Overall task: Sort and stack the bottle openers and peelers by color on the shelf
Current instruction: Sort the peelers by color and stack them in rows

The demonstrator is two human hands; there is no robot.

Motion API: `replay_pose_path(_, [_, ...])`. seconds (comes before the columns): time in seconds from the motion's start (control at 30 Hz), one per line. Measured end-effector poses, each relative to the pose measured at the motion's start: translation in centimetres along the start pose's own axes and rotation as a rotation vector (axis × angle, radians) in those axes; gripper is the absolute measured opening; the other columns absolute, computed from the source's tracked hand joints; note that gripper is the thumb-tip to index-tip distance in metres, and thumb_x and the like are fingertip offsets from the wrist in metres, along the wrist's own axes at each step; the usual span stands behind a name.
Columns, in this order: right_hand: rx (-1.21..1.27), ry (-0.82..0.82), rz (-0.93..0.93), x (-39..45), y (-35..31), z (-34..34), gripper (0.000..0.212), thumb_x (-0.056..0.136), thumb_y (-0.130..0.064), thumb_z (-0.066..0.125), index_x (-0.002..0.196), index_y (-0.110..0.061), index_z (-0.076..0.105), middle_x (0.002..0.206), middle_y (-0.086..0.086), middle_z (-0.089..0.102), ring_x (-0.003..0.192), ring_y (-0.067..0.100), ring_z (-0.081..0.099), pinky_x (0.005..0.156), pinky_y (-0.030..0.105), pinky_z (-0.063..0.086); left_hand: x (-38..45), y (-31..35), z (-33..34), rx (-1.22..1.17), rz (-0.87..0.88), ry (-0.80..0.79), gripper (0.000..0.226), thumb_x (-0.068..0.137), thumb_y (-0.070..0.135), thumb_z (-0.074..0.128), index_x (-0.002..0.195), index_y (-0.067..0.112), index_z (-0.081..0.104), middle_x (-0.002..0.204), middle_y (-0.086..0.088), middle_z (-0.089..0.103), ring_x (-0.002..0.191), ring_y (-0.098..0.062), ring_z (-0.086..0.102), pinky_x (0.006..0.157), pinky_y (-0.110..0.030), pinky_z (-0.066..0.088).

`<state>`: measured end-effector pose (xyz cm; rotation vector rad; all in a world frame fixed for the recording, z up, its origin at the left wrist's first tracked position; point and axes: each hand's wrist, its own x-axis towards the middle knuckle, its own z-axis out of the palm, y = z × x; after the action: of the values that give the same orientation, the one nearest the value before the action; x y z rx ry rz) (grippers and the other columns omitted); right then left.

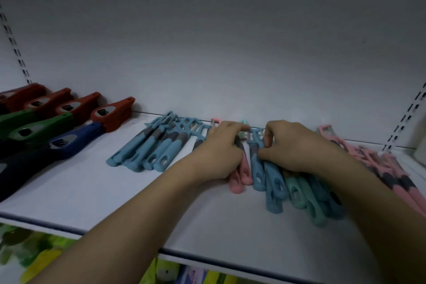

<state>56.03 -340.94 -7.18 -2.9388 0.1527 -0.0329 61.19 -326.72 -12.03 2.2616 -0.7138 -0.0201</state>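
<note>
Peelers (274, 177), mixed pile: left hand (221, 152) curls over pink peelers (241, 180), right hand (292, 145) pinches a blue one. Separate colours fully before lifting; keep handles aligned.

- Left hand (219, 152) reaches forward from a bare forearm, knuckles up, fingers curled down and gripping.
- Right hand (297, 145) lies just beside it, palm down, fingertips (267, 143) bent inward and pinching, thumb tucked below.

Green and yellow packaged goods (30, 253) below.
</note>
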Motion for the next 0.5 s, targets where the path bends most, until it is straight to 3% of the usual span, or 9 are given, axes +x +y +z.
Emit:
replay_pose_path(0.1, [-0.001, 0.026, -0.007, -0.1, -0.2, 0.2, 0.028, 0.09, -0.042, 0.062, 0.095, -0.017, 0.051, 0.09, 0.002, 0.058, 0.072, 0.014, 0.055, 0.061, 0.03, 0.045, -0.1, 0.2, -0.4, -0.031, 0.006, 0.002, 0.058, 0.094, 0.0, 0.045, 0.146, 0.023, 0.041, 0.149, 0.001, 0.038, 0.131, -0.014, 0.041, 0.099, -0.016, 0.029])
replay_pose_path(0.17, [-0.007, 0.047, -0.037, -0.1, -0.7, 0.7, 0.031, 0.088, -0.045, 0.064, 0.095, -0.019, 0.048, 0.086, -0.001, 0.055, 0.074, 0.013, 0.052, 0.059, 0.029, 0.042, -0.4, 0.2, -0.4, -0.046, 0.011, -0.006, 0.052, 0.095, 0.003, 0.046, 0.144, 0.021, 0.044, 0.144, -0.001, 0.044, 0.115, -0.013, 0.052, 0.085, -0.008, 0.036])
replay_pose_path(0.23, [0.036, 0.06, -0.099, 0.1, -1.0, 1.4, 0.029, 0.088, -0.04, 0.064, 0.097, -0.021, 0.045, 0.083, -0.004, 0.053, 0.071, 0.009, 0.049, 0.056, 0.028, 0.038, -0.7, 0.6, -0.4, -0.11, 0.012, -0.008, 0.047, 0.092, 0.002, 0.047, 0.134, 0.022, 0.052, 0.126, -0.006, 0.058, 0.091, -0.013, 0.06, 0.068, -0.011, 0.047])
replay_pose_path(0.33, [0.097, 0.083, -0.138, 0.3, -1.1, 1.9, 0.029, 0.089, -0.034, 0.064, 0.104, -0.022, 0.042, 0.079, -0.008, 0.047, 0.067, 0.007, 0.044, 0.052, 0.023, 0.031, -0.9, 0.8, -0.6, -0.273, -0.009, -0.018, 0.044, 0.09, -0.001, 0.046, 0.122, 0.028, 0.055, 0.093, -0.003, 0.066, 0.069, -0.008, 0.061, 0.059, -0.021, 0.052])
replay_pose_path(0.43, [0.128, 0.081, -0.111, 0.4, -1.2, 1.9, 0.036, 0.088, -0.031, 0.066, 0.106, -0.022, 0.037, 0.078, -0.008, 0.045, 0.07, 0.011, 0.045, 0.051, 0.023, 0.031, -0.9, 1.2, -0.6, -0.276, 0.001, -0.036, 0.045, 0.091, 0.002, 0.046, 0.129, 0.024, 0.052, 0.102, -0.002, 0.06, 0.079, -0.006, 0.058, 0.06, -0.016, 0.046])
replay_pose_path(0.5, [0.135, 0.064, -0.095, 0.6, -1.5, 2.1, 0.041, 0.087, -0.032, 0.068, 0.106, -0.019, 0.034, 0.08, -0.002, 0.048, 0.068, 0.011, 0.046, 0.051, 0.025, 0.032, -1.0, 1.4, -0.6, -0.28, -0.01, -0.049, 0.04, 0.093, 0.004, 0.044, 0.126, 0.024, 0.052, 0.103, -0.011, 0.062, 0.081, -0.02, 0.062, 0.058, -0.021, 0.049])
